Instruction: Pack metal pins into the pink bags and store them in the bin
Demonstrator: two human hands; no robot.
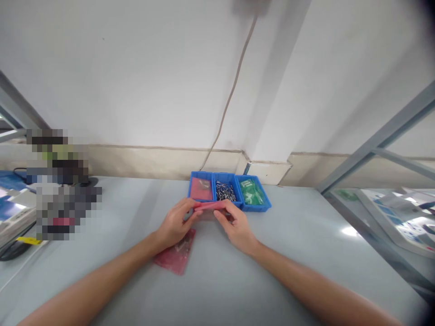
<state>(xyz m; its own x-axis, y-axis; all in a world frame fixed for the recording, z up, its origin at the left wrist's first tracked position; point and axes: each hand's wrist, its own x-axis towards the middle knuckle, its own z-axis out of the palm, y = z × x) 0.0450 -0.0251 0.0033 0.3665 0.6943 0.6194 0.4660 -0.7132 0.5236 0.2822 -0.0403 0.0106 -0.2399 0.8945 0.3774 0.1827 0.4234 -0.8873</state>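
A pink plastic bag is stretched between my two hands, just in front of the blue bins. My left hand pinches its left end between thumb and fingers. At the right end, my right hand grips the bag with bent fingers. Another pink bag, with small metal-looking pieces in it, lies on the table partly under my left hand. Whether the held bag contains anything cannot be made out.
Three blue bins stand side by side near the wall: one with pink bags, one with small metal pins, one with green-and-clear bags. A grey table lies beneath. Cables and a blurred-out area are at left; metal frame bars at right.
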